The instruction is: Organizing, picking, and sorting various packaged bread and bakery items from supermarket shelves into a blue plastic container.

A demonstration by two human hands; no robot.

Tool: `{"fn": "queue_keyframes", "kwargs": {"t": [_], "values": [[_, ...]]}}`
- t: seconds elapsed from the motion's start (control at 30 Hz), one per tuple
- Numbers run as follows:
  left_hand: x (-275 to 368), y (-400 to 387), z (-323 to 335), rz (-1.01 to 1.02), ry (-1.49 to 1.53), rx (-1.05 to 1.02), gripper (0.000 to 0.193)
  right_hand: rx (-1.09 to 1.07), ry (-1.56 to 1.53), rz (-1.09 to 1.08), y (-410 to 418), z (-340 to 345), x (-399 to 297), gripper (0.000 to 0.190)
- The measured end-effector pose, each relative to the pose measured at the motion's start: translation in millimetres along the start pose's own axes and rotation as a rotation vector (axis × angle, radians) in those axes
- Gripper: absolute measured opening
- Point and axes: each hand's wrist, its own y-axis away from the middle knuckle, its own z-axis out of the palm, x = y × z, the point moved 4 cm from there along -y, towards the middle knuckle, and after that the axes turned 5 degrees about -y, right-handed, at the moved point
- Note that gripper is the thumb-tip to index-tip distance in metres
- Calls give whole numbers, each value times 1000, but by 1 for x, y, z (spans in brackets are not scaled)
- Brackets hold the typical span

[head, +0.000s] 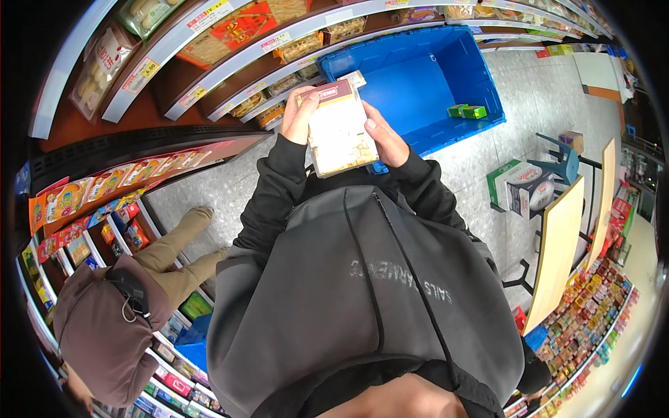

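Observation:
A packaged food box point(339, 133) is held upright in front of my chest, with a brown printed top band and a glare-bright pale front. Grasping its upper left side is my left hand point(299, 112), its thumb over the front. My right hand point(388, 137) presses against the right side. Just behind the box's top edge, part of another pale package point(356, 78) shows. Beyond my hands sits a large blue plastic crate point(483, 78), with small green boxes point(466, 111) in its right corner.
Shelves of packaged snacks point(272, 47) rise ahead and to the left. A person point(110, 329) bends at lower shelves on my left. To the right are cartons point(520, 188), a blue plastic stool point(562, 157) and wooden-topped tables point(556, 251) on grey floor point(460, 172).

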Motion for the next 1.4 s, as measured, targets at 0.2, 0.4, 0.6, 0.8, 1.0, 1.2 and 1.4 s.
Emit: {"fn": "queue_keyframes", "kwargs": {"t": [0.2, 0.4, 0.6, 0.8, 1.0, 1.2, 1.4], "values": [[18, 14, 6, 200, -13, -215, 34, 121, 22, -150, 13, 17, -36, 62], [40, 40, -6, 392, -134, -432, 61, 19, 1014, -586, 43, 44, -102, 69], [53, 45, 11, 748, -757, -368, 53, -66, 1371, -783, 55, 38, -97, 60], [29, 36, 33, 407, -652, -465, 59, 33, 1064, -616, 59, -1, -92, 80], [17, 32, 65, 451, -831, -447, 66, 29, 871, -491, 52, -49, -99, 75], [-16, 11, 116, 330, -858, -323, 63, -67, 1047, -332, 45, -133, -94, 55], [-131, -56, 171, 251, -1209, -156, 55, 91, 1390, 66, 103, -274, -39, 50]]}}
